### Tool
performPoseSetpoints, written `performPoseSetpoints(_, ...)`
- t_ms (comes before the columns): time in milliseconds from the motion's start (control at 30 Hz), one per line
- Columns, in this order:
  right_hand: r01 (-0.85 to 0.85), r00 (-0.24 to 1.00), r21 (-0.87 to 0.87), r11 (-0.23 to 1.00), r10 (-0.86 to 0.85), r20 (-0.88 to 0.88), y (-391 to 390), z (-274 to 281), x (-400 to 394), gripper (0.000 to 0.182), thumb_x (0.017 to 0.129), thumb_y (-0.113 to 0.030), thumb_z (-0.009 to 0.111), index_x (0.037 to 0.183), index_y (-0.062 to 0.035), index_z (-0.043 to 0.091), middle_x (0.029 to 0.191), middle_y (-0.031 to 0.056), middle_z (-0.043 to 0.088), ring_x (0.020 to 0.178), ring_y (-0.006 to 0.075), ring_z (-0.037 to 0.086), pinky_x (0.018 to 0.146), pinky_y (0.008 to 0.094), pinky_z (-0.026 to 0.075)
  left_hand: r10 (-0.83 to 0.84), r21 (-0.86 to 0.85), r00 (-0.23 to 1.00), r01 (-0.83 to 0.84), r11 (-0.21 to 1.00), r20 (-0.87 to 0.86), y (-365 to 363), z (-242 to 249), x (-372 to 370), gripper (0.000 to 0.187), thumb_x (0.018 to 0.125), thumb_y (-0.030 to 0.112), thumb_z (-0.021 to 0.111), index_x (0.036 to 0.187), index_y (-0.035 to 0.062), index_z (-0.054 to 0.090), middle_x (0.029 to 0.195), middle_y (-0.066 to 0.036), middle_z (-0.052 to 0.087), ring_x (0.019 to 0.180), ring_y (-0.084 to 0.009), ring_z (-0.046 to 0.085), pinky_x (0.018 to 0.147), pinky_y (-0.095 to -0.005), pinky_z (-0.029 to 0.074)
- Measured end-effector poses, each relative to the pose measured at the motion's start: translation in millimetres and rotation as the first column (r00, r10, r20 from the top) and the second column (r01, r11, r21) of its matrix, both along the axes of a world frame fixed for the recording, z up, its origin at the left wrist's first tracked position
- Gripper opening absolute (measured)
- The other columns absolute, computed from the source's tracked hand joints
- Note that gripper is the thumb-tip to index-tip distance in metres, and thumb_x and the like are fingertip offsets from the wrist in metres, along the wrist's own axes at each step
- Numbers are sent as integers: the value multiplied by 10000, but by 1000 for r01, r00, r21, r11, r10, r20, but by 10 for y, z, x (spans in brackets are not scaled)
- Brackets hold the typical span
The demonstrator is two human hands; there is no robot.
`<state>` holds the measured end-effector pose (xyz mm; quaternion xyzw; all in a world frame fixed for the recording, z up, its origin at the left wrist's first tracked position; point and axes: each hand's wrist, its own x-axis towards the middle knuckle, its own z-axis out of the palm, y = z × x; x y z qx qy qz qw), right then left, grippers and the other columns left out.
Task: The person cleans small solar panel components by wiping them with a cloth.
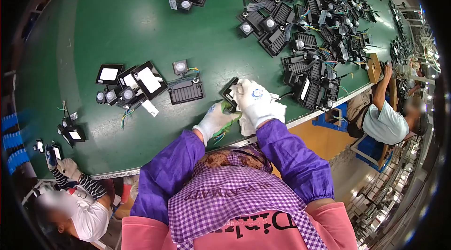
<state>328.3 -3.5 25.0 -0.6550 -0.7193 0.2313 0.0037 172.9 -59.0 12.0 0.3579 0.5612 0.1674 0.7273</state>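
Both my hands wear white gloves near the table's front edge. My left hand [217, 119], with green on its palm side, grips the lower side of a black floodlight [229, 93]. Coloured wires hang below that hand. My right hand [251, 98] is closed on a white cloth [277, 111], pressed against the floodlight's face. Much of the floodlight is hidden by the hands and cloth. Just left of it, a finned floodlight with a round sensor [186, 91] lies on the green table [141, 19].
More floodlights [150, 80] lie to the left, and a large pile of them [305, 38] covers the right side. One person [89, 212] works at the lower left, another [387, 121] sits at the right beside a cardboard box [374, 68]. Blue crates [331, 118] stand below the table edge.
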Motion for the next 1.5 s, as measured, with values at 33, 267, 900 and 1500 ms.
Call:
performPoseSetpoints(33,21,1000,-63,998,-22,-19,103,103,-110,283,968,-329,504,1011,-92,651,967,178,693,934,387,660,848,480,511,-23,46,999,24,999,-36,-19,-115,10,411,850,215,778,1121,-41,606,926,-67,660,701,-107,592,583,-268,490)
performPoseSetpoints(267,-119,991,26,993,120,-55,260,-24,-156,295,932,-305,558,1106,-70,594,927,208,672,897,403,667,836,495,503,33,250,998,-18,968,-58,-83,-165,23,411,827,218,785,1084,-60,624,950,-95,675,785,-132,608,678,-288,515)
performPoseSetpoints(900,-32,983,-285,958,-22,-183,1054,252,-174,305,925,-289,531,1016,-34,671,990,211,689,965,373,657,851,432,506,34,72,998,-38,997,57,-136,-18,-152,345,870,117,729,1167,-10,611,971,-42,653,833,-92,603,701,-258,519)
performPoseSetpoints(1500,-10,568,-556,831,-453,-687,309,458,520,253,922,-159,676,1069,48,670,871,4,673,806,62,577,705,230,479,114,96,971,-136,986,209,-220,623,-283,394,925,102,686,1265,-35,544,1040,-55,634,889,-96,599,786,-240,515)
